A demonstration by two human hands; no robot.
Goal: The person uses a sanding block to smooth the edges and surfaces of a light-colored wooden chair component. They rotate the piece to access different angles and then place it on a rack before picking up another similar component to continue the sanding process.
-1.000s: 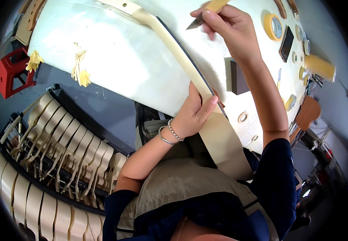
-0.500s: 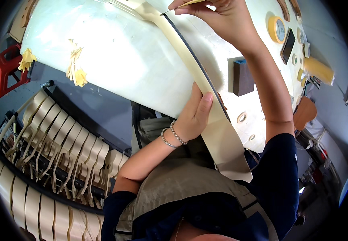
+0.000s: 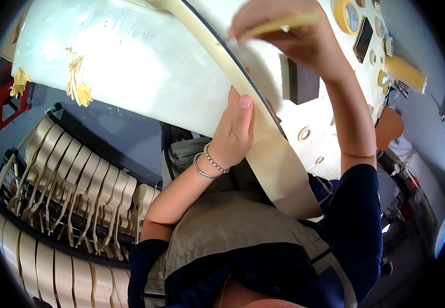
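Observation:
A long, curved cream panel point(image 3: 271, 149) with a dark strip along its right edge runs from my body up over the table. My left hand point(image 3: 237, 123), with bracelets at its wrist, is closed around the panel's left side, thumb on top and fingers partly hidden behind it. Just right of the dark edge is my right hand point(image 3: 284, 33), its fingertips smeared by motion. A narrow yellow strip point(image 3: 284, 24), resembling masking tape, is held in it. Whether the fingertips touch the panel's edge I cannot tell.
Crumpled yellow tape strips point(image 3: 78, 82) hang at the table's point(image 3: 125, 66) near edge. A dark block point(image 3: 303, 84), a yellow tape roll point(image 3: 347, 16) and a phone point(image 3: 363, 40) lie to the right. At left stand a rack of curved cream pieces point(image 3: 84, 177) and a red stool point(image 3: 4, 105).
My right hand has come nearer to me along the dark edge, still with the yellow strip. My left hand keeps its grip on the panel. The whole view has shifted somewhat.

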